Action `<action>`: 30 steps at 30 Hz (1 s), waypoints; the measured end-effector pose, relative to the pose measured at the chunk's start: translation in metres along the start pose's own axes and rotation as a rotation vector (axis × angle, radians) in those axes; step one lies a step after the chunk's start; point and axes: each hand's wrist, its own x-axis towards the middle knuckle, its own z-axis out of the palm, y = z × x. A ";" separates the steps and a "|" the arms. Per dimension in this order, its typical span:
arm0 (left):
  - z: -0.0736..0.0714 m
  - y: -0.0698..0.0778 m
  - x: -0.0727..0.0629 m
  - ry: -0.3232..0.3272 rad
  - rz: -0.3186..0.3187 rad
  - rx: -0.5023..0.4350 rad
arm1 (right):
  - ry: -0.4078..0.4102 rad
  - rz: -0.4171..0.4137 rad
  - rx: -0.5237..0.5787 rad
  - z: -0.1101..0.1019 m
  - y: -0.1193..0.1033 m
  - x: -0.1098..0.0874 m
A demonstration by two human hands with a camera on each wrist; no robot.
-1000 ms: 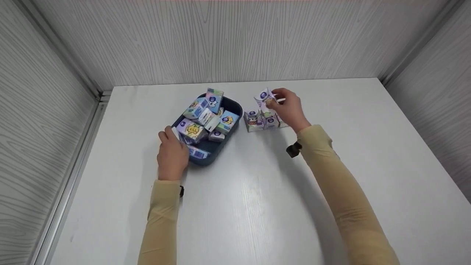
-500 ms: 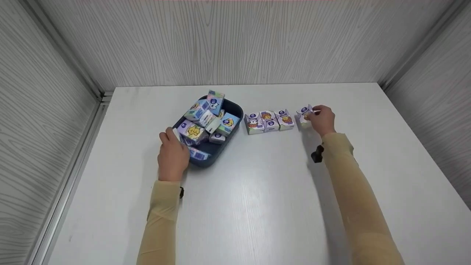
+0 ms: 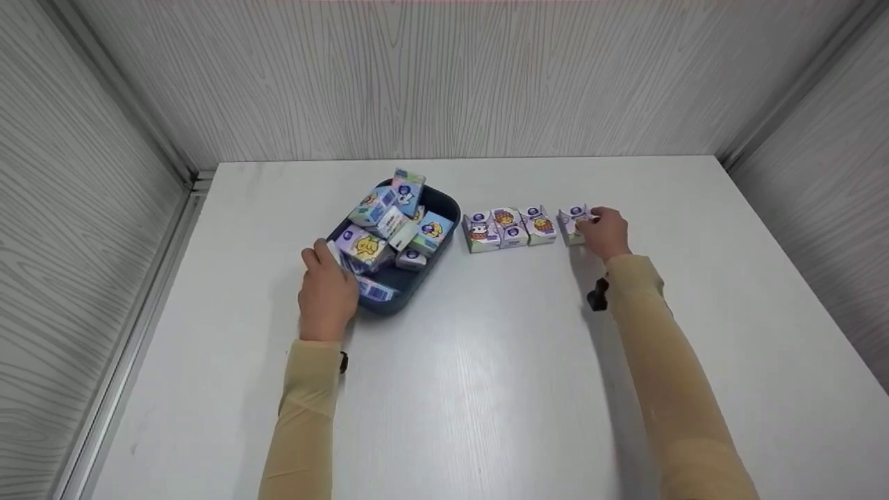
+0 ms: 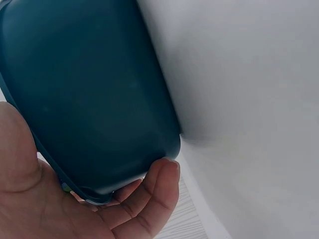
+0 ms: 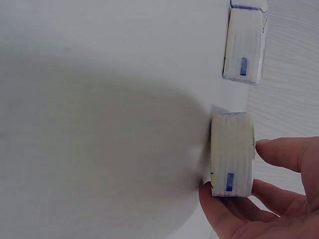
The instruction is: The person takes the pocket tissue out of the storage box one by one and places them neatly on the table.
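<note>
R hand [image 3: 605,234] has thumb one side, fingers the other, pinching a small printed pack [image 5: 232,149], its pale ribbed end showing in the R wrist view. Held pack is at R end of a row on the worktop [image 3: 451,389], w/ a narrow gap btwn it and the next one. Row to its L: cat-print pack [image 3: 480,236], middle pack [image 3: 514,237], orange-print pack [image 3: 539,226], all side by side & touching or nearly so. Middle one may be one pc or two; hard to tell at this size.

L hand [image 3: 328,298] is curled round the near-L side of a dark blue bin [image 3: 449,201], thumb & fingertips on its outside in the L wrist view. Bin sits at a slant just L of the row, v. close to the cat-print pack. It's heaped w/ packs at odd angles: blue pack [image 3: 407,187] sticks up over the far rim, purple pack [image 3: 364,248] w/ yellow figure lies near L hand, barcode pack [image 3: 375,288] is low at the near end.

Around: wood-grain back panel [image 3: 444,76] right behind worktop, L panel [image 3: 69,173] & R panel [image 3: 826,173] at sides, metal strip [image 3: 128,333] along L edge. R hand hides part of the held pack in head view.
</note>
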 end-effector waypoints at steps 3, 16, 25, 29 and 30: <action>0.000 0.000 0.000 -0.006 -0.007 0.002 | -0.077 0.004 0.000 0.003 -0.006 0.000; -0.001 0.001 -0.001 0.021 0.014 0.006 | -0.142 -0.109 -0.058 0.015 -0.013 -0.001; -0.002 0.000 0.000 0.000 -0.009 0.008 | -0.090 -0.158 -0.077 0.023 -0.028 -0.007; -0.002 0.001 0.000 -0.005 -0.009 0.010 | -0.032 -0.165 -0.089 0.028 -0.037 -0.010; -0.002 0.001 0.000 -0.006 -0.008 0.009 | -0.018 -0.164 -0.088 0.029 -0.039 -0.011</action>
